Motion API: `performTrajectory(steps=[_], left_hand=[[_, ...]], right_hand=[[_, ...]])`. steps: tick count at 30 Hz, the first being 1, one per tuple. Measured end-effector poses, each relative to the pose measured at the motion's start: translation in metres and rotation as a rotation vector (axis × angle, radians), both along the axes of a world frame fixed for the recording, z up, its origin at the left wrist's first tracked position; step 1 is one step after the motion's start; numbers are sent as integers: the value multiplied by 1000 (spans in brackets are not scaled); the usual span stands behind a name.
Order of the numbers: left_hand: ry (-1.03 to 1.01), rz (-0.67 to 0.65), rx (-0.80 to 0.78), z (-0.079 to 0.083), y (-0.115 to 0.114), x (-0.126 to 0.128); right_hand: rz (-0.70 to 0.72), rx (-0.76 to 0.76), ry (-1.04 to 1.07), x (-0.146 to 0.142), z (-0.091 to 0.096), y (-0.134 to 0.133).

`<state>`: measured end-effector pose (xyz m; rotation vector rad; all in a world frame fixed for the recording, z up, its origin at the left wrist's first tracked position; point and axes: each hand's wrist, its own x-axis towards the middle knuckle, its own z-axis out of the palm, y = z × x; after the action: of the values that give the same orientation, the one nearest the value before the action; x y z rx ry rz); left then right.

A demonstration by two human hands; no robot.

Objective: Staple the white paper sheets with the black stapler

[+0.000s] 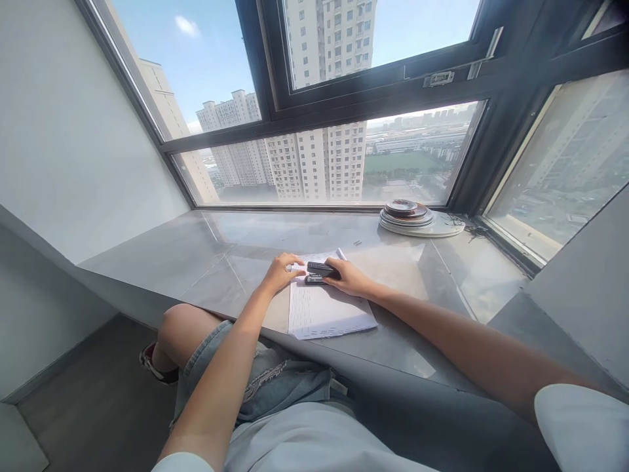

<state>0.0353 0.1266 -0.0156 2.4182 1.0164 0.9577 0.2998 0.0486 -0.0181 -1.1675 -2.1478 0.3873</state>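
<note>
A thin stack of lined white paper (327, 308) lies on the grey stone windowsill (206, 255), one corner hanging over the front edge. A black stapler (319, 272) sits across the paper's upper left part. My right hand (351, 276) is wrapped over the stapler from the right. My left hand (281, 270) rests on the paper's top left corner, fingers bent and pressing down beside the stapler's nose.
A pile of plates (417, 219) stands at the back right of the sill, with small dark items (476, 231) beside it. Large windows rise behind and to the right. A white wall closes the left side. My knee (181, 328) sits below the sill's front edge.
</note>
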Motion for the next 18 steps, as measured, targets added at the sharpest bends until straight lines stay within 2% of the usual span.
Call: performTrajectory(steps=[4, 9, 13, 16, 18], left_hand=[[-23, 91, -16, -4, 3, -11], [-23, 126, -52, -10, 7, -13], [4, 162, -33, -12, 7, -12], [19, 188, -11, -11, 7, -11], [11, 197, -19, -10, 6, -10]], right_hand=[[-11, -24, -17, 2, 3, -6], [-127, -100, -67, 19, 14, -18], [-232, -181, -148, 55, 11, -31], [-334, -154, -133, 88, 5, -42], [-345, -175, -93, 109, 4, -43]])
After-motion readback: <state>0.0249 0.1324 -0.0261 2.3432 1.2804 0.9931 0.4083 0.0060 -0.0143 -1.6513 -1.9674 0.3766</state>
